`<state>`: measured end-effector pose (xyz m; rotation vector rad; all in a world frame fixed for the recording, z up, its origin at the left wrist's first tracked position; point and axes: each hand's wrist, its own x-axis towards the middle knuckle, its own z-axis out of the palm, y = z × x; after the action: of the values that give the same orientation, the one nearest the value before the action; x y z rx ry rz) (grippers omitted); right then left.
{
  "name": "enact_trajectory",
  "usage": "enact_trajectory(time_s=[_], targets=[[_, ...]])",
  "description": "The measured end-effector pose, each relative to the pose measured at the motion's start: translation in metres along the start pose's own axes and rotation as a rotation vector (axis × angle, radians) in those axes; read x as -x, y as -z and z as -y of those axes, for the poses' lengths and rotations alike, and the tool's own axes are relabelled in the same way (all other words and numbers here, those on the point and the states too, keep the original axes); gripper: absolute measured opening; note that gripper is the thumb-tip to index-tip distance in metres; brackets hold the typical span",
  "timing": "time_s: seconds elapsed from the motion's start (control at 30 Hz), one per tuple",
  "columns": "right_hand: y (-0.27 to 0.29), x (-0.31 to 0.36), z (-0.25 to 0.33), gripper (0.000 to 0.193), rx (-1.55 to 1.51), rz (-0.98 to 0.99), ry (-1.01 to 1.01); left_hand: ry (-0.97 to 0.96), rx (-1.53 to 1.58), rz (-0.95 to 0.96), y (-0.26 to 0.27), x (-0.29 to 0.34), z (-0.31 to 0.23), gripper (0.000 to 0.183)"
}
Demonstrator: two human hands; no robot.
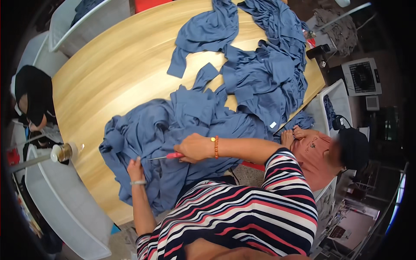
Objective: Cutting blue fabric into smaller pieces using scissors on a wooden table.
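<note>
A heap of blue knit garments lies along the near edge of the table. My right hand, with a beaded bracelet at its wrist, grips a slim tool by its red handle. The tool's thin metal end points left over the blue fabric, towards my other hand. I cannot make out whether it has one blade or two. My left hand is closed, fingertips pinched on the cloth of the garment just left of the tool's tip. Where the fingers meet, the fabric is partly hidden.
More blue garments spread over the right side of the wooden table. Beside my right arm, a co-worker in a cap has hands at the table edge. Pale bins stand at the left, with a lamp reaching over that edge.
</note>
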<state>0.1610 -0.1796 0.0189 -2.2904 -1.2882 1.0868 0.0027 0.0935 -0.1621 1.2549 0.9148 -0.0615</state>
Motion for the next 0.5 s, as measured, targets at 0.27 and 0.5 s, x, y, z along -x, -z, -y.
enact_trajectory(time_s=[0.27, 0.5], targets=[[0.020, 0.031, -0.087, 0.035, -0.300, -0.602, -0.282, -0.050, -1.269, 0.355, 0.055, 0.011, -0.034, 0.019], [-0.001, 0.088, -0.157, 0.040, -0.502, -0.692, -0.453, -0.860, -1.191, 0.228, -0.182, -0.046, -0.198, 0.058]])
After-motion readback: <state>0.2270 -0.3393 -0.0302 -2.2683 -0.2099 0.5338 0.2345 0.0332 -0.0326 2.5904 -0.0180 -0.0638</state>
